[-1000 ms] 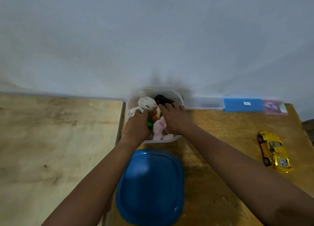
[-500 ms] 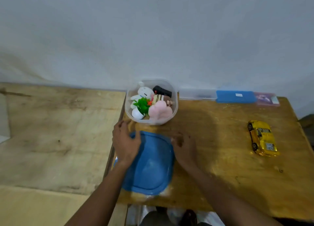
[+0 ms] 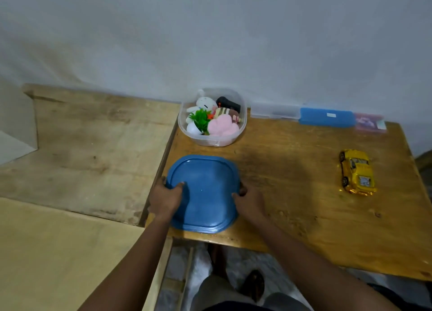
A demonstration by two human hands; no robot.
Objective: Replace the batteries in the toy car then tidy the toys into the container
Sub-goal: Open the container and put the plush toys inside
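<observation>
A clear plastic container (image 3: pixel 218 140) stands near the wall on the brown table, filled with several toys: a white rabbit plush (image 3: pixel 205 103), a green plant toy (image 3: pixel 200 120), a pink plush (image 3: pixel 223 126) and a black piece (image 3: pixel 228 104). In front of it lies the blue lid (image 3: pixel 207 194). My left hand (image 3: pixel 164 197) grips the lid's left edge with the thumb on top. My right hand (image 3: pixel 249 199) grips its right edge. A yellow toy car (image 3: pixel 357 171) sits alone at the right of the table.
A blue case (image 3: pixel 326 117), a clear case (image 3: pixel 274 111) and a pink packet (image 3: pixel 369 122) lie along the wall. A lighter wooden surface (image 3: pixel 93 147) adjoins the table on the left. The table's front edge (image 3: pixel 233 239) is just behind the lid, with the floor and a foot below.
Both hands left the toys in the container and came back toward me onto the blue lid, now gripping its two sides. The camera view has pulled back and tilted down.
</observation>
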